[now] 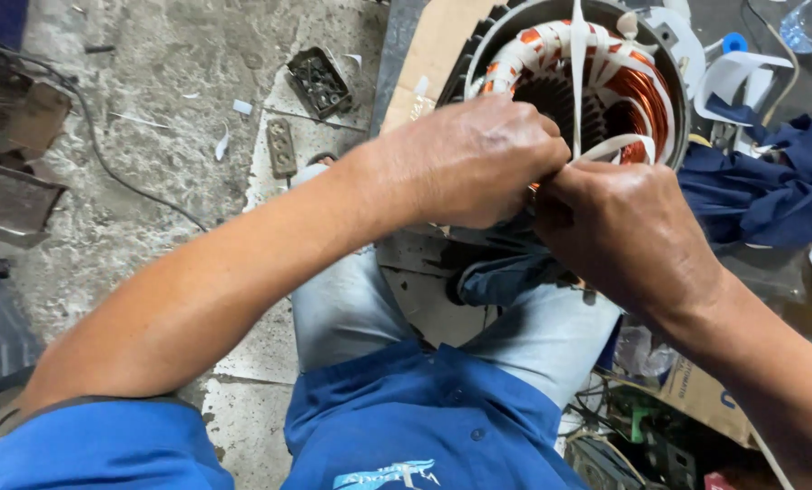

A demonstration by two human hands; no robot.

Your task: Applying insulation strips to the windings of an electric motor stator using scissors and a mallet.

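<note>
Copper windings (646, 100) sit inside the round motor stator (515, 36), which rests in front of your knees, against your lap, with cardboard (433, 45) under its far left side. White tape (605, 145) binds the coils in bands, and one loose strand runs up from your hands across the bore. Your left hand (469, 163) is curled shut over the near rim of the stator, fingers tucked under; whether it grips the tape cannot be told. Your right hand (624, 236) is closed beside it, touching it, pinching the tape strand where it loops off the coil. A dark blue cloth (769, 191) lies just right of the stator. On the concrete floor (152, 163) to the left lie a small tray of screws (319, 82) and a flat metal plate (280, 147).
</note>
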